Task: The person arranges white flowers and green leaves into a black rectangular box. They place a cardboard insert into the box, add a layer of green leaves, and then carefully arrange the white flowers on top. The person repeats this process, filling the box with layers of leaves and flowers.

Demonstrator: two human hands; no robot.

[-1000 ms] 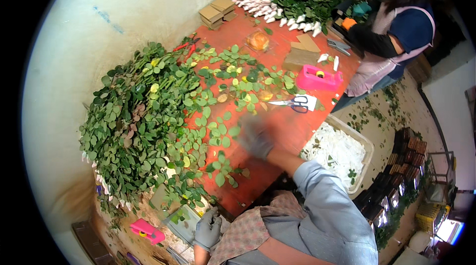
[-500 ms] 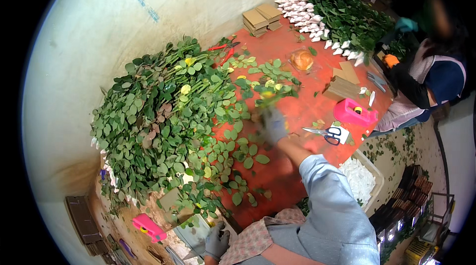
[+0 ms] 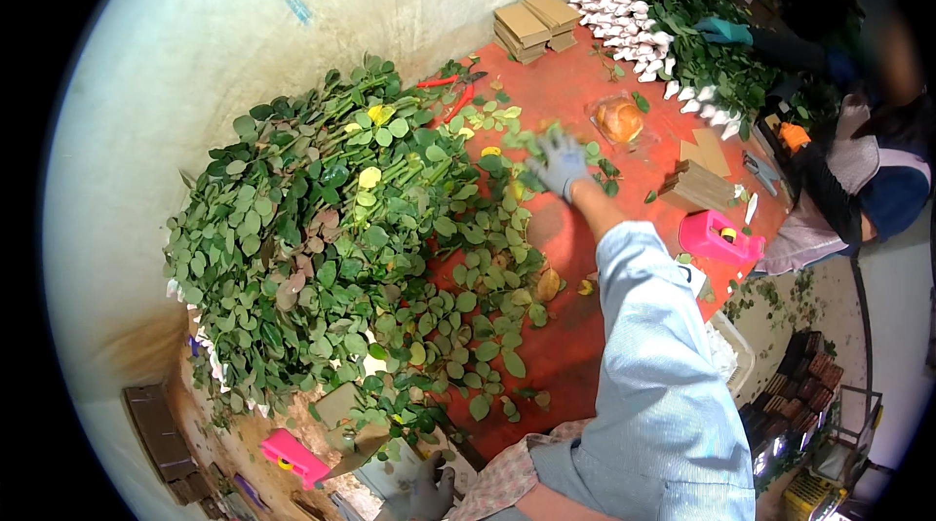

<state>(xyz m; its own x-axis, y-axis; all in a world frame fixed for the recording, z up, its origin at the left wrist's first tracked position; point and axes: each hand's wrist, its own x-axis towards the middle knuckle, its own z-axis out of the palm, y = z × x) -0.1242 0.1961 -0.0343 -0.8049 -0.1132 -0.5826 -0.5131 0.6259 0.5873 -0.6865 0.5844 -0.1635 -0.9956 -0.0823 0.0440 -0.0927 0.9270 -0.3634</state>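
My right hand (image 3: pixel 563 168), in a grey glove, reaches across the red table (image 3: pixel 575 346) with its fingers spread. Loose green leaves (image 3: pixel 531 143) lie at its fingertips, some blurred by motion; it grips nothing that I can see. To its left spreads a large heap of leafy flower stems (image 3: pixel 322 219), with a few yellow leaves among them. My left hand (image 3: pixel 431 490), also grey-gloved, hangs low by the table's near edge, near my checked apron (image 3: pixel 502 472). Its fingers are loosely bent and apart, with nothing visible in them.
Red-handled pruners (image 3: pixel 458 92) lie behind the heap. A wrapped bun (image 3: pixel 619 119), cardboard pieces (image 3: pixel 697 188) and a pink tape dispenser (image 3: pixel 720 236) sit to the right. White-wrapped flower bundles (image 3: pixel 634 24) fill the far right, where a co-worker's green-gloved hand (image 3: pixel 723 31) rests. Another pink dispenser (image 3: pixel 294 458) is lower left.
My right hand has moved farther across the table, pushing over the loose leaves. My sleeve now covers the scissors. A co-worker's green glove has come over the flower bundles.
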